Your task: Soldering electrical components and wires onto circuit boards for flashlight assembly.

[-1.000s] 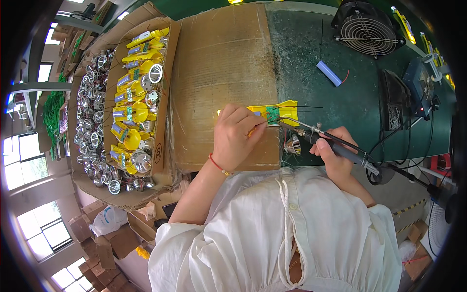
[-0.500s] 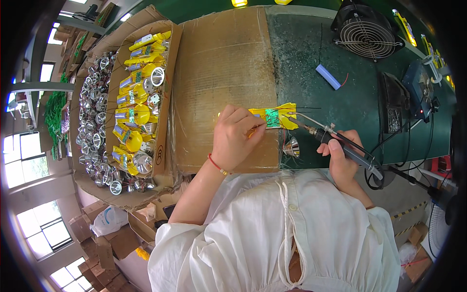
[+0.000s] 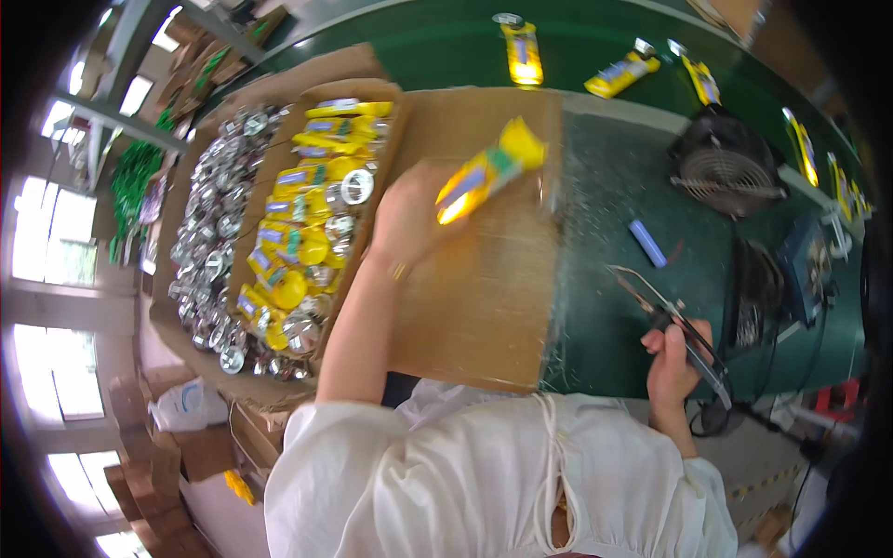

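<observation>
Blurred by motion, my left hand (image 3: 409,214) is up over the left part of the cardboard sheet. It grips a long yellow plastic flashlight housing (image 3: 510,149) that holds a bluish-purple battery cell and a green circuit board. The housing is lifted and tilted, its free end pointing up and right. My right hand (image 3: 674,367) is closed round a soldering iron (image 3: 693,344) with a thin metal tube along it. The iron's tip points up and left over the green tabletop, touching nothing that I can see.
To the left, a carton (image 3: 398,130) holds several yellow housings; silvery reflector cups (image 3: 209,242) fill the box beside it. A loose purple cell (image 3: 647,244) lies on the green table. Behind are a black fan (image 3: 730,172) and several yellow lights, one a yellow unit (image 3: 523,54).
My left hand has lifted the yellow housing off the work surface and moved it up and left. The iron has come away from the circuit board. The view has shifted.
</observation>
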A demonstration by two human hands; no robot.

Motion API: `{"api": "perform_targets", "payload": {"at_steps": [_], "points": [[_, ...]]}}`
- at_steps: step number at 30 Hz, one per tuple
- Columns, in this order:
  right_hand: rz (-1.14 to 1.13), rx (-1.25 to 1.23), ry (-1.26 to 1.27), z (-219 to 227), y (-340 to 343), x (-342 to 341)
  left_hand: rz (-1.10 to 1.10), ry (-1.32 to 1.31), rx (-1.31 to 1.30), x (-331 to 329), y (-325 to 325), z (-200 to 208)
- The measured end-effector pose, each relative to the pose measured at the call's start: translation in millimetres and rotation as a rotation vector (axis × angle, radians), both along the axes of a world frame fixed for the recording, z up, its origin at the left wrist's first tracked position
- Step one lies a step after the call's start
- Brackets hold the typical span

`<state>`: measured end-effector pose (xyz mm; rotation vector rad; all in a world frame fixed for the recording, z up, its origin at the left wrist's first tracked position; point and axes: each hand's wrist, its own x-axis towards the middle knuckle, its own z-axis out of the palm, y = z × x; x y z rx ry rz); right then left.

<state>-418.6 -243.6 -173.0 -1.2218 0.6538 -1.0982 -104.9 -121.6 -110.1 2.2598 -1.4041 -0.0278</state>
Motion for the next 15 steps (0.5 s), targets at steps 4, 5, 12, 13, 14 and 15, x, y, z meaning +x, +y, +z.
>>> {"api": "perform_targets", "payload": {"at_steps": [4, 5, 12, 13, 14, 15], "points": [[0.009, -0.046, 0.091, -6.5, -1.1, 1.2, 0.361, -0.158, -0.091, 72.7, -77.1, 5.6], [0.007, -0.041, 0.095, -5.8, 0.0, 2.6, 0.421, -0.190, -0.089, 87.8, -101.1, 0.0], [-0.002, -0.013, 0.115, -10.3, 2.0, 4.9, 0.479, -0.061, 0.123, 118.8, -158.7, -47.8], [0.013, -0.001, 0.133, -8.6, 5.5, 7.4, 0.436, -0.118, 0.146, 111.8, -138.7, -26.7], [0.029, 0.000, 0.130, -7.3, 5.8, 10.2, 0.390, -0.163, 0.185, 111.5, -126.9, -11.4], [0.034, -0.004, 0.138, -6.1, 5.7, 14.4, 0.344, -0.206, 0.225, 111.9, -114.5, 1.9]]}}
